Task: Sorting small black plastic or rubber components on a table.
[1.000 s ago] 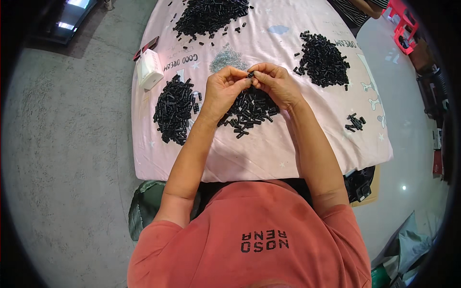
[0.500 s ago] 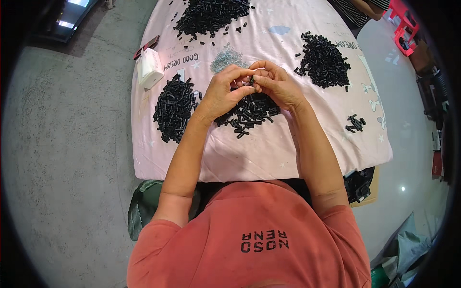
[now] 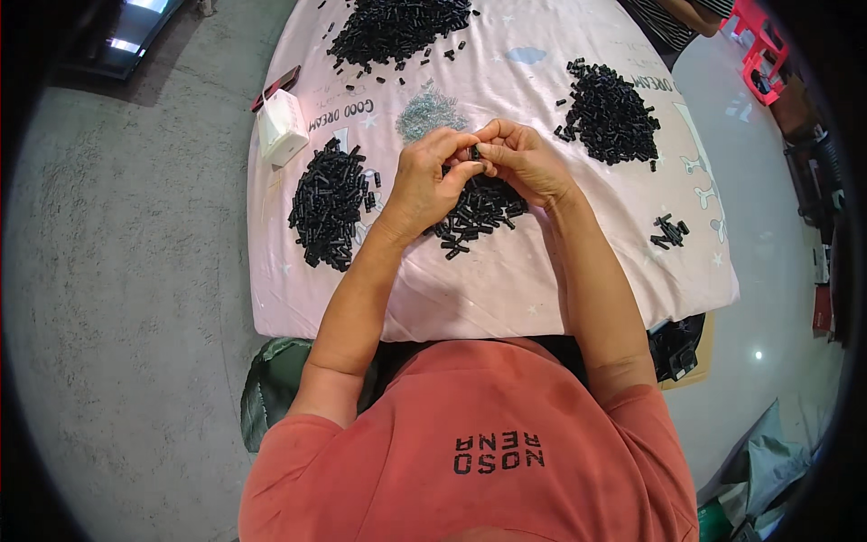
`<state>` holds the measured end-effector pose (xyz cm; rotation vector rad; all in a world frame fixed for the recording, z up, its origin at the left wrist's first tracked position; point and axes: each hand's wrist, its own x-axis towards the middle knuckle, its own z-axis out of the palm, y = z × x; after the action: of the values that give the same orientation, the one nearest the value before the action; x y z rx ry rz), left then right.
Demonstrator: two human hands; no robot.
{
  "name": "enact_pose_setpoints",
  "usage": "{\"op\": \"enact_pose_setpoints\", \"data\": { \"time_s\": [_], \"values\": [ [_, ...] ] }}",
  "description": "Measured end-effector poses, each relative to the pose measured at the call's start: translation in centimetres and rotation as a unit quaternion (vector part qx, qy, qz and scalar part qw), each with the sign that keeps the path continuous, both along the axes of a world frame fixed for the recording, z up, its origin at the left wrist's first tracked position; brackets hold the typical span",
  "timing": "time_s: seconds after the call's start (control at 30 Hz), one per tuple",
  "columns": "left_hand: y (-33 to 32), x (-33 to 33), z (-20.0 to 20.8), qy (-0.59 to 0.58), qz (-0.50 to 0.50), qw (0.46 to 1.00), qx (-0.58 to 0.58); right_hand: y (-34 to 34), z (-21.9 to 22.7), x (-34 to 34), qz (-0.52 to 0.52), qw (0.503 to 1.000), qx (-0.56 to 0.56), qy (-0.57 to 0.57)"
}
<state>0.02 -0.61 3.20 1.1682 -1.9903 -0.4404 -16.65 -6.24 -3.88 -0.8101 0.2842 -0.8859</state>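
- On the bench [image 3: 506,298], a pale pink printed cloth covers the whole top; everything else is placed here against the central pile of small black parts [image 3: 479,217] lying on that cloth.
- Beyond the central pile, at the far edge of the bench, spreads the biggest heap of black parts [image 3: 397,25], with loose pieces scattered at its near rim.
- To the left of the central pile, well apart from it, lies a long dark heap of the same parts [image 3: 327,206].
- To the right of and beyond the central pile sits another dense black heap [image 3: 610,113].
- Just beyond the central pile, a patch of tiny grey-silver bits [image 3: 429,110] lies on the cloth.
- The left hand [image 3: 424,185] hovers over the left side of the central pile, fingers curled, thumb and fingertips pressed onto a small black piece [image 3: 475,152].
- The right hand [image 3: 528,163] is over the far right side of the central pile, fingers bent inward, pinching the same small black piece from the other side, so both hands meet at it.
- That piece is held above the far edge of the central pile, clear of the cloth.
- Far left of the central pile, past the long heap, a white box-like object [image 3: 282,137] stands near the bench's corner, with a flat dark red item [image 3: 275,88] just beyond it.
- Far right of the central pile, near the bench edge, sits a tiny cluster of black parts [image 3: 670,232].
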Motion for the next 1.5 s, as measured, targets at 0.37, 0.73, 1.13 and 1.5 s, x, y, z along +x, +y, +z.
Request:
{"op": "enact_pose_setpoints", "data": {
  "time_s": [0.37,0.73,1.13,1.5],
  "values": [
    [0.6,-0.7,-0.6,0.028,0.054,0.998,0.008,0.0,-0.1,-0.1,0.022,1.0,-0.002,-0.011],
    [0.9,9.0,-3.8,-0.018,0.308,0.951,-0.001,-0.6,0.1,0.1,-0.163,0.983,0.045,0.068],
    [2.4,9.3,-3.7,-0.072,0.275,0.959,-0.012,-0.6,-0.3,1.1,-0.158,0.983,0.089,0.01],
    [1.3,3.7,-3.7,-0.116,0.115,0.984,0.071,-0.6,-0.4,0.8,-0.178,0.979,0.083,0.057]
  ]
}}
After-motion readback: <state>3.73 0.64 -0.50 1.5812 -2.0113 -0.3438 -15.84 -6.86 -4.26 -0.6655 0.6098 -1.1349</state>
